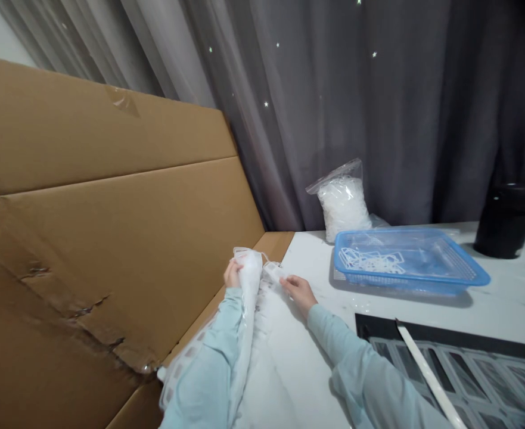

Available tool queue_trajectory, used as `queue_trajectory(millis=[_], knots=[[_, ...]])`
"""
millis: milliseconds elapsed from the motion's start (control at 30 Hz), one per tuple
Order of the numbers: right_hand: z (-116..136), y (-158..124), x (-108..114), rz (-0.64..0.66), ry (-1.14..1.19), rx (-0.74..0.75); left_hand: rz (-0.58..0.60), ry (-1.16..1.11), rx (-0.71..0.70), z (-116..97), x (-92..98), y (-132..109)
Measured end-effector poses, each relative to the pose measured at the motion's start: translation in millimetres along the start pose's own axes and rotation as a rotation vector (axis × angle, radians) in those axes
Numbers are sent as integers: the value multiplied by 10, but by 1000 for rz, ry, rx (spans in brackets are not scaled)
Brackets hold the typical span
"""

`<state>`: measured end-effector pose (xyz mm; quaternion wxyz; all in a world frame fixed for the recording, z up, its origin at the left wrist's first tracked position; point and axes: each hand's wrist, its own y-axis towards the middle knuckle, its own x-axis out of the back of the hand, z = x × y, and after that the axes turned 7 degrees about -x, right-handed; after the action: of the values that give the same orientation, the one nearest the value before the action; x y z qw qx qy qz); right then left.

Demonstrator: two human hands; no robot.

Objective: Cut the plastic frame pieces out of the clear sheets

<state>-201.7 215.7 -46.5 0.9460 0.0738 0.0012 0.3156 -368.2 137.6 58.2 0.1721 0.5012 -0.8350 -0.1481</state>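
Observation:
My left hand [233, 274] grips the gathered top of a white sheer curtain [249, 286], which hangs down over my left sleeve. My right hand [298, 292] pinches a band of white header tape [273, 273] along the same fabric. The rest of the cloth spreads over the white marble-patterned table [512, 298] below my hands. Small white plastic pieces [372, 261] lie in a blue mesh basket [468, 266] to the right of my right hand, out of reach of my fingers.
A clear bag of white pieces [343, 205] stands behind the basket. A black cylindrical container [507, 220] sits at the far right. Flattened brown cardboard [110, 179] fills the left. A white strip [427, 372] lies across a dark gridded panel [450, 369]. A grey curtain [356, 101] hangs behind.

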Motion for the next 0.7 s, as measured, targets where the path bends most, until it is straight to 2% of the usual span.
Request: queue_trajectory(millis=[200, 367, 567, 633, 700], knots=[[164, -179, -87, 56, -75, 164, -8, -21, -18, 90, 58, 44], [281, -308, -123, -73, -115, 248, -14, -29, -23, 130, 98, 65], [98, -98, 16, -339, 15, 100, 28, -46, -7, 114, 135, 83], [14, -21, 33, -402, 83, 44, 102, -65, 2, 105, 93, 54], [-45, 30, 25, -450, 144, 15, 243, -95, 28, 108, 9, -11]])
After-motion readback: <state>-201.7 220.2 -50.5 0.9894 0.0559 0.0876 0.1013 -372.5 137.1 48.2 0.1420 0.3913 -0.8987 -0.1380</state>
